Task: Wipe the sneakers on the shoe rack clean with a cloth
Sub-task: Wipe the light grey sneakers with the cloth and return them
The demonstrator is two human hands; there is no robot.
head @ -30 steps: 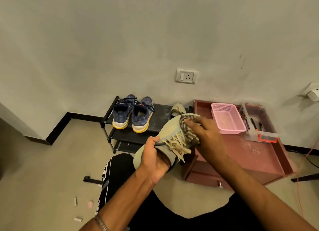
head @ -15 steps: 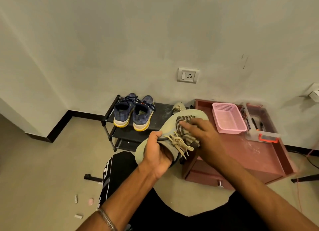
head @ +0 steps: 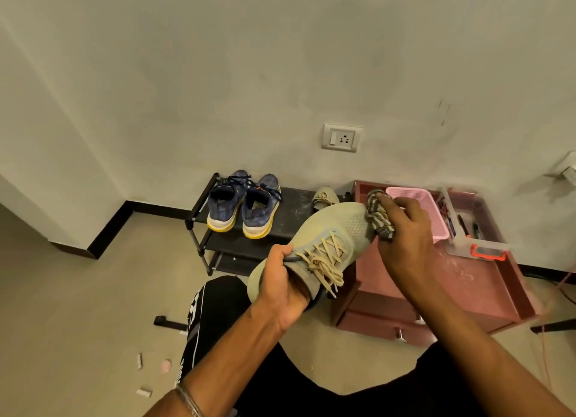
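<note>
Beige knit sneaker [head: 330, 229] held up in front of the person, toe pointing away toward the wall, tan laces [head: 324, 260] on top. Left hand [head: 282, 287] grips it at the heel collar, fingers curled over the opening edge. Right hand [head: 402, 226] clutches a bunched striped cloth [head: 378, 218] and presses it against the toe of the sneaker. Behind, a black shoe rack [head: 215, 239] stands against the wall; pair of navy sneakers with yellow soles [head: 244, 204] sits on its top shelf, heels toward the camera, and the second beige sneaker [head: 324, 196] lies at the rack's right end, partly hidden by the held one. Just right of the rack a reddish-brown low cabinet [head: 467, 288] carries a pink basket [head: 417, 210] and a clear container with an orange latch [head: 477, 232]. White wall socket [head: 341, 137] above. Small bits of debris [head: 141, 376] on the floor at lower left.
</note>
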